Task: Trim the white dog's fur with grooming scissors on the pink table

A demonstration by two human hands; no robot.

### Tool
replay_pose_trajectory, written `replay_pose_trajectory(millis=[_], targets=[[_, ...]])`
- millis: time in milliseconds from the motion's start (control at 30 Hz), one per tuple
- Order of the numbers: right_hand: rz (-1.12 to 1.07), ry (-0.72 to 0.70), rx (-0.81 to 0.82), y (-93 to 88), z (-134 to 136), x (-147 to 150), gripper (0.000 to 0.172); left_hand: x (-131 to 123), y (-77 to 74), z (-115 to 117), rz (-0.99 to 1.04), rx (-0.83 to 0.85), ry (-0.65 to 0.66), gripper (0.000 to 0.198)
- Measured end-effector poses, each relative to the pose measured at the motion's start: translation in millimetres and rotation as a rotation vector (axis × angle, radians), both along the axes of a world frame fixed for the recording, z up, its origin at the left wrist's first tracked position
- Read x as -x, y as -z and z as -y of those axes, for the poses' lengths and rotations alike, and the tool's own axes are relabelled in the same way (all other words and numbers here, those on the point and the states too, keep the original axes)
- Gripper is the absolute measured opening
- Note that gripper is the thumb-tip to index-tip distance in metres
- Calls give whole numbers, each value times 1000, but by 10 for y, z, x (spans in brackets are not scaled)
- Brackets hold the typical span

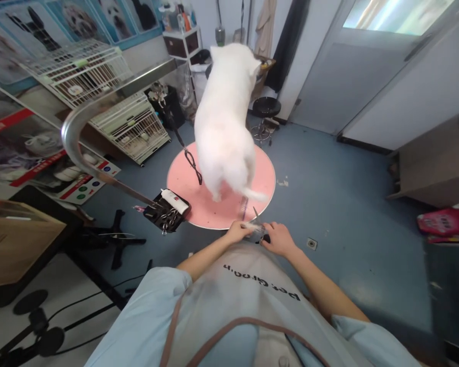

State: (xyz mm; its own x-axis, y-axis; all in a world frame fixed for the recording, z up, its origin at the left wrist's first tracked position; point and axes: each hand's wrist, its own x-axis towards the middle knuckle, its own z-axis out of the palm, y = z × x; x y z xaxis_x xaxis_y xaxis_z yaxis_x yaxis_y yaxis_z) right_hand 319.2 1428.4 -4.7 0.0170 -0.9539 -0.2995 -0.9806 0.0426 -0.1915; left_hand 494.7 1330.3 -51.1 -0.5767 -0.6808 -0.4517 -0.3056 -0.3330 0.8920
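A white dog (225, 117) stands on the round pink grooming table (179, 173), its rear toward me and its tail (256, 195) stretched to the right. At the table's near edge, my right hand (279, 238) is closed around scissors (256, 214), blades pointing up and forward. Just left of it, my left hand (238, 232) pinches what looks like a tuft of white hair (251, 226), close beside the blades. Both hands are apart from the dog. A thin purplish comb-like strip (245, 208) lies on the table below the tail.
A curved metal grooming arm (74, 135) rises at the left, with a black leash loop (192, 165) hanging over the table. White clippers (175, 201) lie on a black tool holder (160, 219) at the table's left edge. Wire cages (133, 127) and a black stool (266, 106) stand behind.
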Motion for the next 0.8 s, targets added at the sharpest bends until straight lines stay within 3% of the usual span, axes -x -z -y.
replay_pose_trajectory(millis=[200,367,500,633,733,800], targets=[[-83,-152,-5,-20,187,-98,49,-274,86,36,28,-9,-44,27],[-82,-191,3,70,287,-108,48,-302,236,43,91,13,-52,34],[-5,-119,-86,419,244,-78,39,-327,379,134,198,46,-103,40],[212,103,-278,920,161,-90,31,-543,457,273,314,78,-100,39],[261,182,-302,1199,234,-228,32,-712,474,354,451,158,-17,78],[305,155,-257,1307,363,-375,40,-777,481,430,535,223,-10,84]])
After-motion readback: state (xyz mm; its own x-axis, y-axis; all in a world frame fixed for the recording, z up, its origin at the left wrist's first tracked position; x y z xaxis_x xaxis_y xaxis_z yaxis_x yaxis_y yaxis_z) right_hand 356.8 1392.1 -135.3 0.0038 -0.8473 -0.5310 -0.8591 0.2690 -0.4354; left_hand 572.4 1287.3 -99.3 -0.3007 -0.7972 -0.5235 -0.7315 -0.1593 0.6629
